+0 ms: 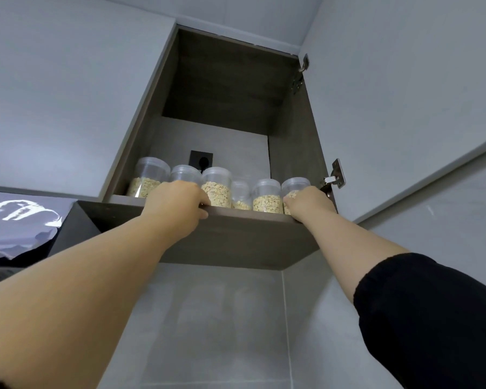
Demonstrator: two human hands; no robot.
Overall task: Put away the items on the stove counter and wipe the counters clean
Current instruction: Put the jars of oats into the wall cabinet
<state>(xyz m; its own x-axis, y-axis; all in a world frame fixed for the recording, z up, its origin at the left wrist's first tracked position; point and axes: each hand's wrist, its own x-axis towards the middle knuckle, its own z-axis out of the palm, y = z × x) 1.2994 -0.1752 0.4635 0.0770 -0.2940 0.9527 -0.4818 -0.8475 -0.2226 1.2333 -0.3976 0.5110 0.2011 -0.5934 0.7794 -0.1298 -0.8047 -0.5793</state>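
Clear plastic and pale oats all along the shelf [236, 214] of the open cabinet [152, 113], and I'm taking the black socket [201, 161] on the back wall as my marker.

Left of the socket stands the first jar [148, 178], on its own. Just below the socket is the second jar [185, 172], and my left hand [177, 202] is up in front of it with the back of the hand toward me. It covers the jar's lower half, so only the lid end shows above my knuckles. The fingertips are down at the shelf's front lip. Whether that hand actually has hold of the jar or just leans there, I can't tell from down here.

Just right of the socket is the third jar [216, 189], tight beside my left hand. Further right a fourth jar [240, 195] sits back from the row, then the fifth jar [267, 197] is out at the front.

Farthest right of the socket is the end jar [295, 183], close to the lower hinge [335, 175]. My right hand [306, 203] grips its base, fingers curled round the front, with oats showing beside them and the lid standing above the hand. A black sleeve [432, 318] covers that upper arm. Beyond the hinge, the cabinet door [404, 108] hangs open.
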